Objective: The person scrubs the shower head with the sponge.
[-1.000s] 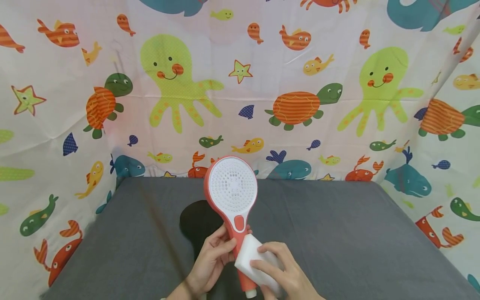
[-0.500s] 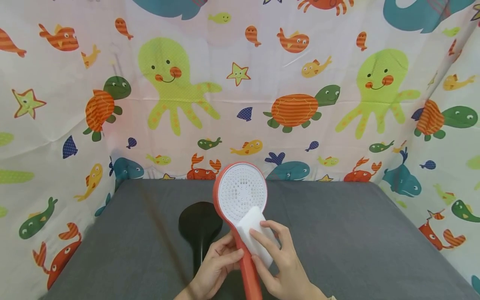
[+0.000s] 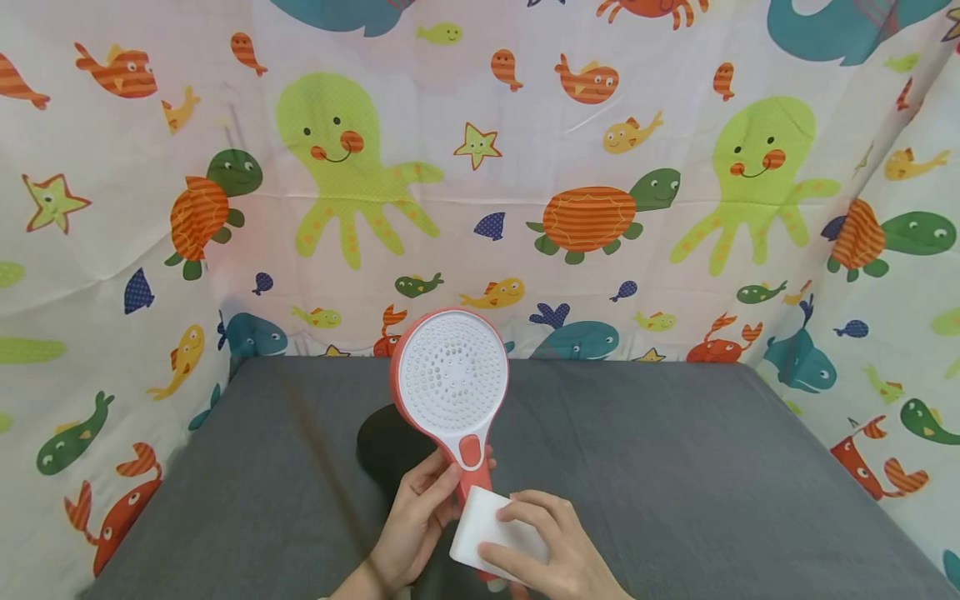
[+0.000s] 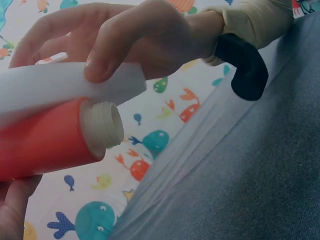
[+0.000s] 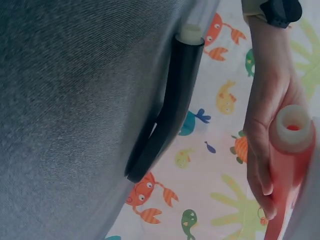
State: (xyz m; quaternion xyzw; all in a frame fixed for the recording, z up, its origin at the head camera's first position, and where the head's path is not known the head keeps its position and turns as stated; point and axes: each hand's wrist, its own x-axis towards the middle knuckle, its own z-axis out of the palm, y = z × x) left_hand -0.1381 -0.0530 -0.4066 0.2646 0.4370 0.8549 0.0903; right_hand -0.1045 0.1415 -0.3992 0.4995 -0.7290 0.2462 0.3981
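Observation:
A red shower head [image 3: 453, 375] with a white nozzle face stands tilted up above the table, its face towards the head camera. My left hand [image 3: 420, 521] grips its handle just below the red button. With the fingers and thumb of my right hand [image 3: 558, 542] I hold a white sponge block [image 3: 480, 527] against the lower handle, covering much of it. In the left wrist view the sponge [image 4: 40, 90] lies along the red handle [image 4: 42, 142], near its pale threaded end. The left hand [image 5: 270, 95] wraps the handle in the right wrist view.
A black shower head [image 3: 382, 442] lies on the grey table [image 3: 675, 475] behind my left hand, partly hidden; its handle [image 5: 177, 90] shows in the right wrist view. A curtain [image 3: 480, 242] with sea animals encloses the back and sides.
The sponge went up the handle to the edge of the nozzle face, then back down to the lower handle. The red shower head has shifted right, then left, and turned slightly.

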